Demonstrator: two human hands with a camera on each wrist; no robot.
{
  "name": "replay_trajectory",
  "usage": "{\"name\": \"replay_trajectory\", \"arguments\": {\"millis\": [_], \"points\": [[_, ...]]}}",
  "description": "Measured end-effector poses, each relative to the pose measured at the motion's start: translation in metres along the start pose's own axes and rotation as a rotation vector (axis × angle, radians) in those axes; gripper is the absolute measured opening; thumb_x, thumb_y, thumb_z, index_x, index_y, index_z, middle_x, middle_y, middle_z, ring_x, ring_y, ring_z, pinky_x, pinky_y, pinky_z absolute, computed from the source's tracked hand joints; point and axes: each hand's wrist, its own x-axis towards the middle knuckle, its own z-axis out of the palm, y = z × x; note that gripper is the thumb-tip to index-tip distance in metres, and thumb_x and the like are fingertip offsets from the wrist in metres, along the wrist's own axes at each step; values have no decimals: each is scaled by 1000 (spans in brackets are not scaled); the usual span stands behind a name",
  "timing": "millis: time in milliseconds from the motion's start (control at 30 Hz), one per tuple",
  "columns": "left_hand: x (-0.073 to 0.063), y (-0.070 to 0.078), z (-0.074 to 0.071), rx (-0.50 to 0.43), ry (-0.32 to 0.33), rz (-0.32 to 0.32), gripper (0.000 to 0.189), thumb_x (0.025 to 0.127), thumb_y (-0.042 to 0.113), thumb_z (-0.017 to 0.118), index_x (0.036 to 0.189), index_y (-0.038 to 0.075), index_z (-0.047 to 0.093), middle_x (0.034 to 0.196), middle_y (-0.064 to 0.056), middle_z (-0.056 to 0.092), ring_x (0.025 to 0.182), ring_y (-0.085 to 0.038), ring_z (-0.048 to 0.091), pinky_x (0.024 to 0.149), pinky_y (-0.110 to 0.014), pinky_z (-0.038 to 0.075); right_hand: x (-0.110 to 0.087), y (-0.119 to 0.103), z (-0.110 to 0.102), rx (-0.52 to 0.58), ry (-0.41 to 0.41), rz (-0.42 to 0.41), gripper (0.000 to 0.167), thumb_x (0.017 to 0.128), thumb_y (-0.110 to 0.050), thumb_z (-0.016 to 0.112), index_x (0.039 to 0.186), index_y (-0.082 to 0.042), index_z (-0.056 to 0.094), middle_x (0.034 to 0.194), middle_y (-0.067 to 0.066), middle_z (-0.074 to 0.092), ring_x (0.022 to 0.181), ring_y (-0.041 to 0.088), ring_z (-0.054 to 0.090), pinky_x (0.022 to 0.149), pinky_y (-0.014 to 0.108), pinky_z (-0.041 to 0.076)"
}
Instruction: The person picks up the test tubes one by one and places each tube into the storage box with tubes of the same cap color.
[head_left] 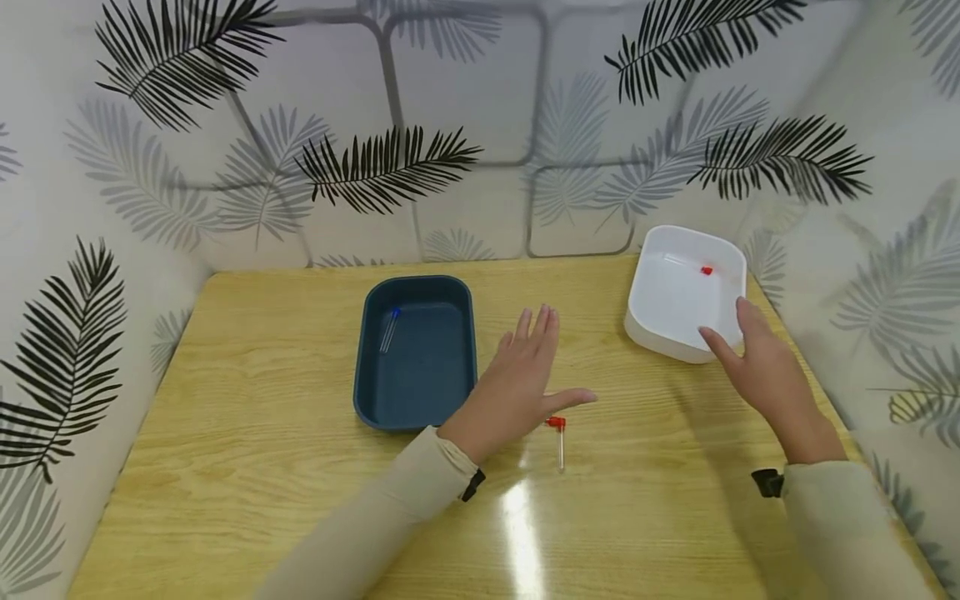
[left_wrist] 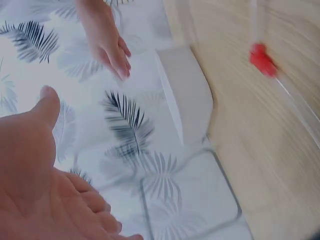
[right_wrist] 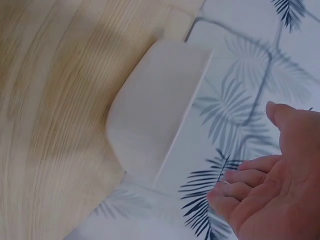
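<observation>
My left hand (head_left: 517,379) hovers over the table just right of the dark blue tub, fingers straight and thumb stretched to the right, holding nothing. Just below that thumb, a clear tube with a red cap (head_left: 557,422) lies on the table; in the left wrist view, clear tube shows on both sides of the red part (left_wrist: 262,60). At the right, my right hand (head_left: 776,379) is spread by the near right rim of the white tub (head_left: 675,337), its thumb and fingers overlapping that rim in the head view. The palm of this right hand (right_wrist: 280,185) is bare.
Left of centre stands the dark blue tub (head_left: 416,429), with a blue-capped clear tube (head_left: 391,329) inside. A small red piece (head_left: 707,271) lies in the white tub. Leaf-patterned cloth (head_left: 465,200) rises behind the wooden table (head_left: 247,400) and along both sides.
</observation>
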Motion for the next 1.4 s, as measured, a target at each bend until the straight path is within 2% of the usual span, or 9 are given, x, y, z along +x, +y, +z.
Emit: {"name": "replay_trajectory", "arguments": {"millis": [200,500,600,733,833,1033,1233,1400], "points": [[27,22,16,70,4,-10,103,79,78,25,147,9,-13,153,-7,-12,135,-19,-22,111,-43,6,14,25,-2,35,30,-42,69,96,-42,47,145,-2,21,135,28,35,112,50,40,88,64,29],[65,36,44,111,19,-37,108,77,81,26,148,6,-5,154,-10,-4,140,-26,-8,111,-44,12,45,47,-4,-13,-56,13,75,96,-50,38,150,-8,7,141,34,28,118,57,32,92,67,25],[80,39,57,116,13,-70,110,75,83,25,148,6,-5,154,-8,-4,140,-25,-9,111,-43,12,56,53,-3,-11,-83,38,76,97,-51,35,150,-6,5,140,35,26,119,57,31,94,67,24],[96,43,72,142,-19,-85,108,76,82,25,149,7,-5,154,-7,-4,139,-23,-10,111,-42,13,70,62,0,-22,-128,78,81,97,-54,26,146,6,3,141,38,18,123,56,24,98,65,20],[103,44,80,177,-40,-78,105,78,80,24,149,7,-2,155,-7,-1,140,-23,-6,111,-42,15,80,67,5,-32,-147,91,84,96,-56,21,143,12,4,141,38,14,126,55,19,101,63,16],[114,41,92,247,-29,-79,103,79,79,24,150,6,8,155,-8,9,141,-25,5,109,-42,21,95,71,18,-40,-166,139,85,95,-59,18,143,11,5,144,35,11,130,52,14,104,60,12],[123,37,100,287,-34,-60,102,80,79,23,150,6,10,154,-8,12,140,-25,9,108,-42,23,97,73,24,-35,-132,213,86,94,-59,20,143,9,-1,147,32,2,133,49,7,105,57,9],[131,37,102,277,-33,-76,102,79,79,23,150,6,10,154,-8,13,140,-25,10,109,-41,22,96,76,29,-13,-123,249,89,92,-62,20,144,6,-7,148,29,-3,134,47,4,105,58,9]]}}
